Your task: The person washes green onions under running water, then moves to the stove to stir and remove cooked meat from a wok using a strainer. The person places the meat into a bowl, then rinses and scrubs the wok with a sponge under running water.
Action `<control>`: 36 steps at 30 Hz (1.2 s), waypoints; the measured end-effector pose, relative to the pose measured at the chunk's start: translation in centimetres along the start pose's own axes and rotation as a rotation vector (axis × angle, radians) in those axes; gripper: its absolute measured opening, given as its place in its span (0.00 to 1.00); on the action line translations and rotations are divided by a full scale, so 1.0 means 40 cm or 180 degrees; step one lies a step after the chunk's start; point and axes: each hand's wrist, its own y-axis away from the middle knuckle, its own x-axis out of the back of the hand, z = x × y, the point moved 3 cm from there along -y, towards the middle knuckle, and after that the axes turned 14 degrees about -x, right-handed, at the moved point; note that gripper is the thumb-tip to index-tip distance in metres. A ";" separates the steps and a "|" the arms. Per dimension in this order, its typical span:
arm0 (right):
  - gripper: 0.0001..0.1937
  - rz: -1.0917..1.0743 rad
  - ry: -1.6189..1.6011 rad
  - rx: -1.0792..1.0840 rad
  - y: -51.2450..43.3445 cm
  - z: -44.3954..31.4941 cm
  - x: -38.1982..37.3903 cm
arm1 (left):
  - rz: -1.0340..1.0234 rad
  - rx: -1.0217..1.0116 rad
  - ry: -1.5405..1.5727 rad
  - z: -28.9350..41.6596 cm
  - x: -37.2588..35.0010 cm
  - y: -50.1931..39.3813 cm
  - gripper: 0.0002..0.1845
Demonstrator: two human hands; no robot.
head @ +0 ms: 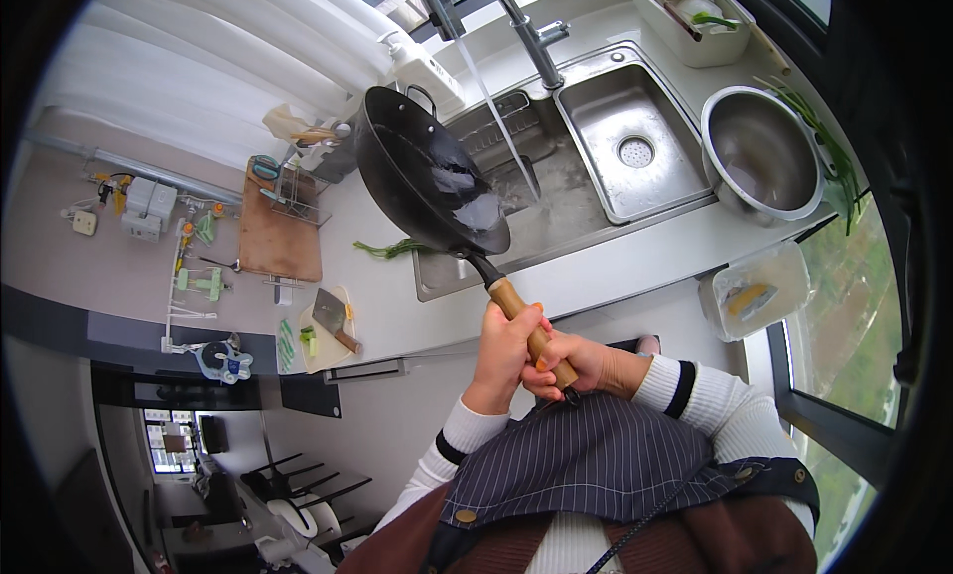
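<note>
Both my left hand (504,353) and my right hand (569,362) grip the wooden handle (512,300) of a black wok (406,183). Tilted towards the right, the wok hangs over the left part of the stainless steel sink (566,224). Its inside is wet and shiny. A stream of water (491,101) runs from the kitchen faucet (528,42) into the large basin, to the right of the wok. The wok hides part of that basin and its left rim.
Beside the small basin (636,124) stands a metal bowl (761,153), with green onions (826,139) behind it. On the left counter lie a cleaver (328,315) on a cutting board (316,358), and some greens (389,249). A soap bottle (428,75) stands behind the wok.
</note>
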 end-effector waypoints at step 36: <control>0.18 0.3336 0.1599 -0.0076 0.045 -0.114 -0.080 | -0.1415 0.0286 0.3839 -0.146 -0.074 -0.106 0.07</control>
